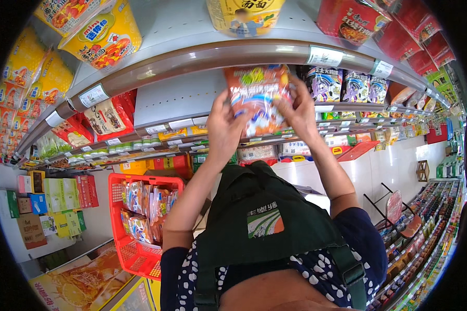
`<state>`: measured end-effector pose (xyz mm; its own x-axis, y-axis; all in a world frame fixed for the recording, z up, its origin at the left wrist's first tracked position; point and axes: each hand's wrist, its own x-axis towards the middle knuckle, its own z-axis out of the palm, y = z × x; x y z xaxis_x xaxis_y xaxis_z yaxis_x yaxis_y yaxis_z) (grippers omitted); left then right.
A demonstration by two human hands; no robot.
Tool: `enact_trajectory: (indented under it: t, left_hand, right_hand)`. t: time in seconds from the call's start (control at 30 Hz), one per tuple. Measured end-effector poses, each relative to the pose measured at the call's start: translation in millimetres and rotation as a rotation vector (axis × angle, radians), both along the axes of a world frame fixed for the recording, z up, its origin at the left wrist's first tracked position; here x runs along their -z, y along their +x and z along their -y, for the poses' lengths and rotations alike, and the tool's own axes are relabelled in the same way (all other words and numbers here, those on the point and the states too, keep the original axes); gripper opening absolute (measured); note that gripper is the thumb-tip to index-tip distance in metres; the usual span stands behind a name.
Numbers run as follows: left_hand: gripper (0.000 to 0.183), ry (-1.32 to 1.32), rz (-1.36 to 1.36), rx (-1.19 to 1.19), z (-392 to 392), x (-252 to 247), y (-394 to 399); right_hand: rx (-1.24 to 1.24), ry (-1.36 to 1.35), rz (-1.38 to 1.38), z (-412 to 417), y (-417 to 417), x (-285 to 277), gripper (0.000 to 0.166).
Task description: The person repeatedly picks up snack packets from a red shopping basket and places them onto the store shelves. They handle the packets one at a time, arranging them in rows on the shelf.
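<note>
An orange plastic snack or noodle packet [259, 87], slightly blurred, is held upright before the shelf front. My left hand [226, 126] grips its left side, thumb across the lower front. On its right side, my right hand [302, 112] has the thumb on the front and fingers partly hidden behind. Behind the packet is a grey metal shelf [175, 97] with a perforated back. Dark packets with a football print [325, 84] stand on that level to the right. Below my left forearm, a red plastic basket [118, 237] holds several similar orange packets [137, 198].
Yellow noodle tubs [105, 37] and red noodle tubs [354, 21] stand on the upper shelf, above its curved brown front rail [218, 54]. Red-and-cream noodle bags [108, 116] sit at left. Boxes [62, 194] stand beyond the basket. A folding chair [394, 206] stands at right.
</note>
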<state>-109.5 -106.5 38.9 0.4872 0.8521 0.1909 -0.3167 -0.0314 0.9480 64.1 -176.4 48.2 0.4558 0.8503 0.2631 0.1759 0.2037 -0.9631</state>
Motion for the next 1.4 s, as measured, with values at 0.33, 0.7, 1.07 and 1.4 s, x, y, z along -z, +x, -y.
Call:
enact_trajectory:
  t: [0.33,0.7,1.07,1.4]
  left_hand:
    - [0.056,0.667,-0.639,-0.224,-57,24,80]
    - [0.043,0.898,-0.509,-0.711,9,50,-43]
    - [0.037,0.323,-1.479,-1.18,60,167,-325]
    - [0.016,0.31,-1.274,-1.379,54,161,-345]
  right_hand:
    - [0.397,-0.091,1.321,-37,44,21,0.032]
    - [0.099,0.16,1.026,-15,-43,21,0.04]
    - [-0.774,0.084,0.782,11,-152,87,0.035]
    - [-0.872,0.013,0.81,9,-158,91,0.033]
